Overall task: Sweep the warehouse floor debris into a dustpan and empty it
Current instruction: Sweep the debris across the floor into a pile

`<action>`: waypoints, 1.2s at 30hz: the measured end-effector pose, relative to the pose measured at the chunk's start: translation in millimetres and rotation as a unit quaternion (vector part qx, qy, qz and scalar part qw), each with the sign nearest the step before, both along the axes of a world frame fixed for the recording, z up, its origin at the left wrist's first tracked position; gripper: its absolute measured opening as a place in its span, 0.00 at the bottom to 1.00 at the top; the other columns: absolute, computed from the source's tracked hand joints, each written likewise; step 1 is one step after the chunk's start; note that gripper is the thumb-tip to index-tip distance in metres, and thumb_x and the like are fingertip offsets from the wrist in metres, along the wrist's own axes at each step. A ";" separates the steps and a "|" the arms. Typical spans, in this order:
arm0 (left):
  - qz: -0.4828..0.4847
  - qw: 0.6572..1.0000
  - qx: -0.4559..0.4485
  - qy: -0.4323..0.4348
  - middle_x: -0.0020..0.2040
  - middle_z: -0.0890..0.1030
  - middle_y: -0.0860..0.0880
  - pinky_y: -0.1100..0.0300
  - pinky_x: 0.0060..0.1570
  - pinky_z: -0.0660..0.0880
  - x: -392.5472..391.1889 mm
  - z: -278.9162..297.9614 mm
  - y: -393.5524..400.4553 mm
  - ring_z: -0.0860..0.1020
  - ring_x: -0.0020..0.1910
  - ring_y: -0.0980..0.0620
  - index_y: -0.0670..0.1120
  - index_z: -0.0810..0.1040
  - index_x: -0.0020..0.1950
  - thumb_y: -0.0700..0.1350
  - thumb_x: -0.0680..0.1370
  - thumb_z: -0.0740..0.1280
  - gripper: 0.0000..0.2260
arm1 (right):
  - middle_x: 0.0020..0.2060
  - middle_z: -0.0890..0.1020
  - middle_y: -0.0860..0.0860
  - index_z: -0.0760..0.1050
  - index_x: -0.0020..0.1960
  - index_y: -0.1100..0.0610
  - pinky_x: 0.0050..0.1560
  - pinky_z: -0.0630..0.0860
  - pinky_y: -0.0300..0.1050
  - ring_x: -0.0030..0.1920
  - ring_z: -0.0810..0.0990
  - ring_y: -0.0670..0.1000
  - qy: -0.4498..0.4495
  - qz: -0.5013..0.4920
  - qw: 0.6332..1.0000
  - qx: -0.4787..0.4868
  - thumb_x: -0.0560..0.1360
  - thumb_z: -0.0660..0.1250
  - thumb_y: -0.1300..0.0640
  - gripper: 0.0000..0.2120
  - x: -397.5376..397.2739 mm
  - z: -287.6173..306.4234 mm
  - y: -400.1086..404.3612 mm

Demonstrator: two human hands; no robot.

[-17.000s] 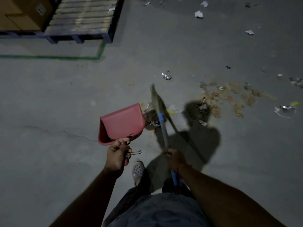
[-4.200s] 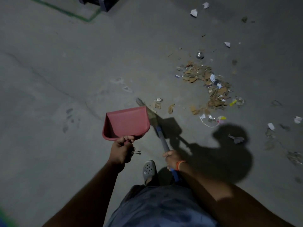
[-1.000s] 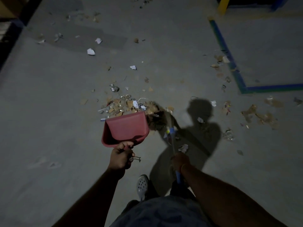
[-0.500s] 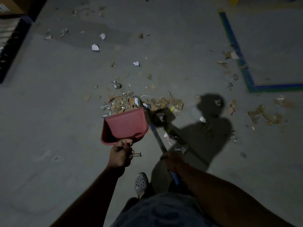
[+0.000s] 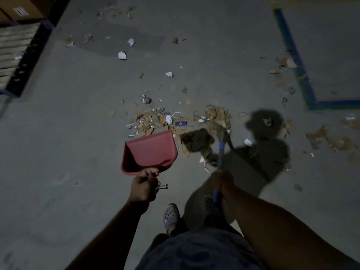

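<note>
The left hand is closed around the handle of a red dustpan, which it holds tilted above the concrete floor, open mouth facing away from the person. A small metal clip or ring hangs out from under that hand. The right hand is wrapped around the blue shaft of a broom; its blurred bristle head sits just right of the dustpan, at the near edge of the debris.

The debris is a loose pile of brown cardboard scraps, bits of white paper and shiny foil, lying just beyond the dustpan's far lip and spreading right toward the bristles. A small dark card lies in the pile; its print is too small to read. More scraps are scattered farther off, and another brown patch lies at the right.

A blue tape line marks a corner at the upper right. A pallet sits at the upper left, with a cardboard box bearing a white label, unreadable. A grey clog shows below the hands.
</note>
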State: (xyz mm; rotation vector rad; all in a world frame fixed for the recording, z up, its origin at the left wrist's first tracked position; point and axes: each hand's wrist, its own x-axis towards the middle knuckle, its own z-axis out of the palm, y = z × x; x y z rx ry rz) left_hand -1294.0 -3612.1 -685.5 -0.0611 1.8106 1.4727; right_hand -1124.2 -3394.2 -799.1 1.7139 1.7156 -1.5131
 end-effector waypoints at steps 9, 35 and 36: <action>-0.013 1.000 0.003 -0.010 0.32 0.75 0.41 0.66 0.24 0.61 12.4 -6.0 18.2 0.66 0.23 0.52 0.41 0.77 0.52 0.29 0.79 0.60 0.11 | 0.59 0.81 0.59 0.79 0.61 0.60 0.53 0.73 0.42 0.58 0.79 0.57 -0.010 0.087 0.993 0.073 0.81 0.61 0.57 0.13 47.3 10.6 -35.6; 0.042 0.999 0.004 -0.009 0.34 0.74 0.40 0.62 0.28 0.59 90.8 -19.8 37.9 0.66 0.26 0.52 0.39 0.76 0.53 0.28 0.78 0.59 0.11 | 0.51 0.85 0.56 0.85 0.51 0.57 0.54 0.76 0.42 0.55 0.82 0.58 0.032 0.160 0.977 0.136 0.76 0.69 0.57 0.08 92.2 -5.8 49.7; 0.042 0.999 0.007 -0.008 0.34 0.73 0.40 0.63 0.26 0.59 95.0 -18.7 38.1 0.66 0.25 0.53 0.39 0.76 0.53 0.28 0.79 0.59 0.11 | 0.53 0.84 0.56 0.84 0.53 0.57 0.53 0.74 0.39 0.56 0.81 0.58 0.038 0.171 0.977 0.125 0.78 0.68 0.57 0.09 99.3 -0.7 44.6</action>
